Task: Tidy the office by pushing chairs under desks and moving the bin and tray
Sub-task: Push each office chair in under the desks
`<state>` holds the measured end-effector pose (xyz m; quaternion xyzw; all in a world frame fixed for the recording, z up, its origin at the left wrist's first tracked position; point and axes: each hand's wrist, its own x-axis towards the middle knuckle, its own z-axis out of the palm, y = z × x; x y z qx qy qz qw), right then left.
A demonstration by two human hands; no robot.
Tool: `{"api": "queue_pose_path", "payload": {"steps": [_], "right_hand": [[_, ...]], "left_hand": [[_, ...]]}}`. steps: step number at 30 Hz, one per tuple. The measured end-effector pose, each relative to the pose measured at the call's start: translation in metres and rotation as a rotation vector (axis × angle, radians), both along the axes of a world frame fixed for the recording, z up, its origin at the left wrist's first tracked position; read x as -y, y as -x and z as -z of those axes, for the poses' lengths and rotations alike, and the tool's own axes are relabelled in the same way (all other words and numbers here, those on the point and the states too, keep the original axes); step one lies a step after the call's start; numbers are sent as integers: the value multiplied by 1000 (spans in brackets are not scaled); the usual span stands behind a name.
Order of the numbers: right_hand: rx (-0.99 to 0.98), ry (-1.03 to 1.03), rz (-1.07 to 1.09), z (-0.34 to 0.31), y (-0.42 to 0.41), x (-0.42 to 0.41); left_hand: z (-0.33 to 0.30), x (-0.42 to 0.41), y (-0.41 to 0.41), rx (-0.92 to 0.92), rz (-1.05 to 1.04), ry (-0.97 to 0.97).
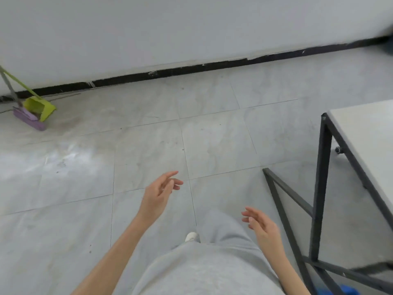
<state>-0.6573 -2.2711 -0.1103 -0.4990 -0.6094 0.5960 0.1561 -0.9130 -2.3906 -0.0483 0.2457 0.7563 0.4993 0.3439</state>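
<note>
Both hands empty, fingers relaxed: left hand [158, 193], right hand [262, 225]. No chair, bin or tray in view; desk [365, 133] at right. Green dustpan [39, 107] far left looked light, prob. grab handle.

desk [365, 133] right, dustpan [39, 107] far left (by wall [170, 28])

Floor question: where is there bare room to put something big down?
The grey tiled floor is bare between the lime-green plastic dustpan with its purple broom by the wall and the white-topped, black-framed desk. It is crowded under that desk, where black frame bars cross. Both hands hold nothing.
</note>
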Motion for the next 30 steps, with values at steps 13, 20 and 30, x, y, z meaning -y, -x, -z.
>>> {"api": "queue_pose_path", "payload": {"steps": [13, 20, 30], "right_hand": [[-101, -81, 94, -6, 194, -314], [-150, -169, 150, -36, 270, -489], [-2, -22, 545, 11, 267, -637]], "left_hand": [[32, -260, 120, 110, -100, 29], [32, -404, 181, 100, -33, 49], [37, -732, 264, 79, 376, 8]]}}
